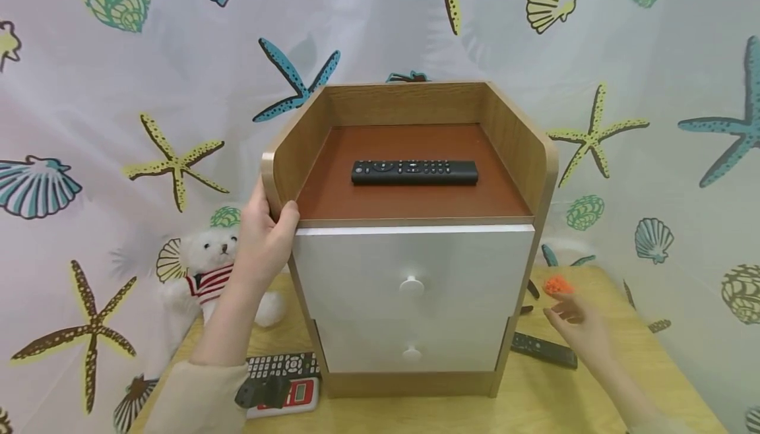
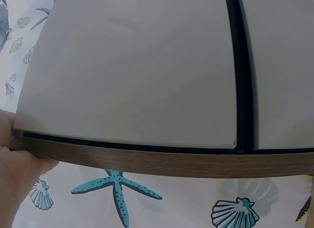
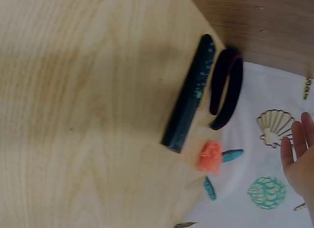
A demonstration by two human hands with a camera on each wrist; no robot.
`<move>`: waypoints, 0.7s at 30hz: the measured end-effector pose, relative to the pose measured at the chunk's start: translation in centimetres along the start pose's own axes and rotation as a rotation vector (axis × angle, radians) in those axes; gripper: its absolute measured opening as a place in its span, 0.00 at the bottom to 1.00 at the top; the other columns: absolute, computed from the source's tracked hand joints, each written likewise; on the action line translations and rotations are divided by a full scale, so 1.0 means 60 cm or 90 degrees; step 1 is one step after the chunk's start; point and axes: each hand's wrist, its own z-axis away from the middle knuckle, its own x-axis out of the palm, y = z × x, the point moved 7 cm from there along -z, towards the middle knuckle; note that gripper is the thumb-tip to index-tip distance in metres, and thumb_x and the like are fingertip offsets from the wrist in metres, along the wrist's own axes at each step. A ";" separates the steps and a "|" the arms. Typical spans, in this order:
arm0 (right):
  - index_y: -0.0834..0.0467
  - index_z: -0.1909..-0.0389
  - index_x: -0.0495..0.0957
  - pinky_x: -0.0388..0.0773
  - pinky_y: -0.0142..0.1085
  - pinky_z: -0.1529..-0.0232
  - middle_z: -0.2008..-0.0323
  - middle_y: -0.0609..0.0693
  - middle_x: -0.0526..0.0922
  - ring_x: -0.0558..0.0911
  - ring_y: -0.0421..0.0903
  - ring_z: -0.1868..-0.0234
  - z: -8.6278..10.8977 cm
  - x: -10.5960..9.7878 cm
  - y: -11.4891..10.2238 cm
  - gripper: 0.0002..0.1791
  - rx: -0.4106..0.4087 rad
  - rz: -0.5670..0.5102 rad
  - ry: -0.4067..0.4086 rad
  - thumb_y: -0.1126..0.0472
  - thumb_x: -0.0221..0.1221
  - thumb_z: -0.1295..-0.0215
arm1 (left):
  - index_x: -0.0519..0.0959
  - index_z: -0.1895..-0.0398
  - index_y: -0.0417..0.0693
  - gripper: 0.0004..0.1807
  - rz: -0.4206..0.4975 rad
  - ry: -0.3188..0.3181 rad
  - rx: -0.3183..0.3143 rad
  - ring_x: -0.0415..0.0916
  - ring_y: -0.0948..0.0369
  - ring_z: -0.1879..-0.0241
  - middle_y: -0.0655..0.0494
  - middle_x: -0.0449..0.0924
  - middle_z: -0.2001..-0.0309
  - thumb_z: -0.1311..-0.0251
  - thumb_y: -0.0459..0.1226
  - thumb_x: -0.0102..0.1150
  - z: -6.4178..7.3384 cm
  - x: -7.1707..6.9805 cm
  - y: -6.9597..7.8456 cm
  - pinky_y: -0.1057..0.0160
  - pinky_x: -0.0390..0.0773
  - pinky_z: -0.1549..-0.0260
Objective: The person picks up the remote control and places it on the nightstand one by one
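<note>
A small wooden cabinet (image 1: 505, 223) with two white drawers stands on the table, both drawer fronts facing me. My left hand (image 1: 264, 239) grips the cabinet's left side panel, thumb at the front edge and fingers around the outside. In the left wrist view that hand (image 2: 22, 171) holds the panel's wooden edge (image 2: 147, 162). On the cabinet's brown top lies a black remote control (image 1: 415, 172). My right hand (image 1: 578, 325) hangs above the table to the right, fingers loosely bent and holding nothing. Near it are an orange crinkled object (image 1: 557, 285) and another black remote (image 1: 543, 349).
A white teddy bear (image 1: 210, 259) in a striped top sits at the left. In front of it lie a remote with many buttons (image 1: 282, 366), a red-and-white calculator (image 1: 303, 394) and a dark object (image 1: 261, 392). A dark headband (image 3: 230, 90) lies behind the right-hand remote. A patterned curtain hangs behind.
</note>
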 end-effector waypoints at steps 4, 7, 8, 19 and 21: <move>0.68 0.52 0.76 0.78 0.35 0.64 0.68 0.57 0.84 0.78 0.36 0.69 0.005 0.021 0.021 0.20 0.001 0.019 -0.026 0.63 0.64 0.43 | 0.60 0.35 0.40 0.26 0.003 -0.002 0.011 0.67 0.57 0.40 0.48 0.69 0.39 0.39 0.26 0.40 -0.003 0.000 0.004 0.51 0.66 0.39; 0.70 0.49 0.74 0.78 0.43 0.62 0.65 0.60 0.83 0.80 0.48 0.67 0.010 0.037 0.037 0.22 0.011 0.019 -0.063 0.62 0.64 0.43 | 0.60 0.35 0.40 0.26 0.002 -0.002 0.012 0.67 0.58 0.41 0.47 0.69 0.40 0.39 0.25 0.40 -0.002 0.000 0.004 0.57 0.67 0.40; 0.70 0.49 0.73 0.78 0.45 0.61 0.65 0.61 0.83 0.80 0.51 0.66 0.012 0.042 0.041 0.23 0.012 0.016 -0.073 0.62 0.64 0.43 | 0.60 0.35 0.40 0.26 0.004 -0.002 0.012 0.67 0.58 0.41 0.47 0.69 0.40 0.39 0.25 0.40 -0.001 -0.001 0.003 0.59 0.68 0.41; 0.71 0.47 0.71 0.78 0.53 0.60 0.60 0.65 0.79 0.79 0.60 0.60 0.030 0.084 0.077 0.28 0.007 0.073 -0.164 0.61 0.66 0.46 | 0.59 0.34 0.40 0.27 0.005 -0.001 0.005 0.66 0.58 0.39 0.47 0.67 0.38 0.39 0.25 0.41 0.001 0.001 0.002 0.50 0.65 0.38; 0.71 0.45 0.70 0.77 0.53 0.59 0.58 0.65 0.79 0.78 0.60 0.58 0.034 0.094 0.084 0.29 0.012 0.093 -0.186 0.61 0.65 0.46 | 0.59 0.34 0.40 0.27 0.007 -0.001 0.006 0.66 0.58 0.39 0.48 0.67 0.38 0.38 0.25 0.41 0.001 0.000 0.001 0.50 0.65 0.38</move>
